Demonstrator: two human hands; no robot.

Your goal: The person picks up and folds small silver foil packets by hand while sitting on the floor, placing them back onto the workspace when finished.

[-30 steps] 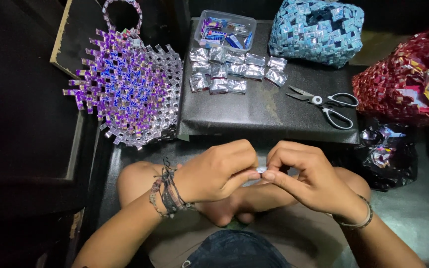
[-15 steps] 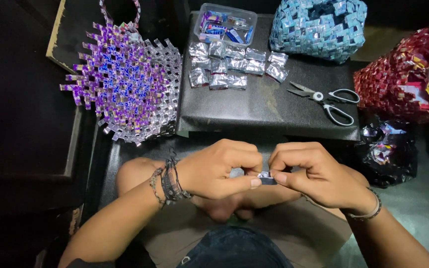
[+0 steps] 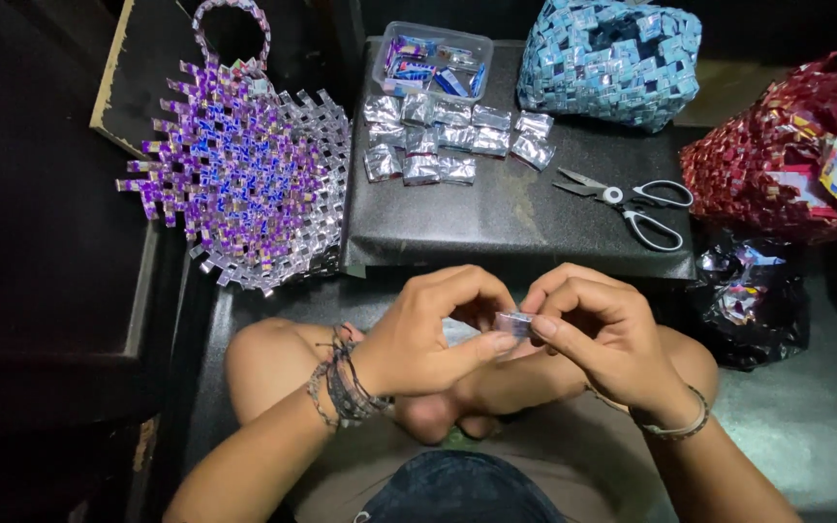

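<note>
- The person pinches a small folded foil piece [image 3: 513,322] between both hands, held in the air above the lap and just on the near side of the dark tabletop [image 3: 496,218].
- The left hand [image 3: 433,334] grips the piece from its left side, thumb tip and curled fingers pressed onto it; cord bracelets wrap that wrist.
- The right hand [image 3: 598,334] grips the same piece from its right side, thumb tip meeting the left thumb at the foil; a thin bangle sits on that wrist.
- Only a silvery sliver of the piece shows between the fingertips, so its exact fold cannot be told.
- On the tabletop, a cluster of silver folded packets [image 3: 448,140] lies toward its far left part, and a clear plastic tub [image 3: 433,63] of coloured wrappers stands just beyond them at the far edge.
- White-handled scissors [image 3: 627,203] lie closed on the tabletop's right part.
- A blue woven bag [image 3: 612,58] rests at the tabletop's far right corner.
- A purple and silver woven panel [image 3: 239,179] with a loop handle leans off the tabletop's left side.
- A red woven piece [image 3: 787,160] sits off the tabletop's right side, with crumpled dark foil [image 3: 748,295] below it.
- The surroundings are dim, with a grey floor around the person's folded legs.
</note>
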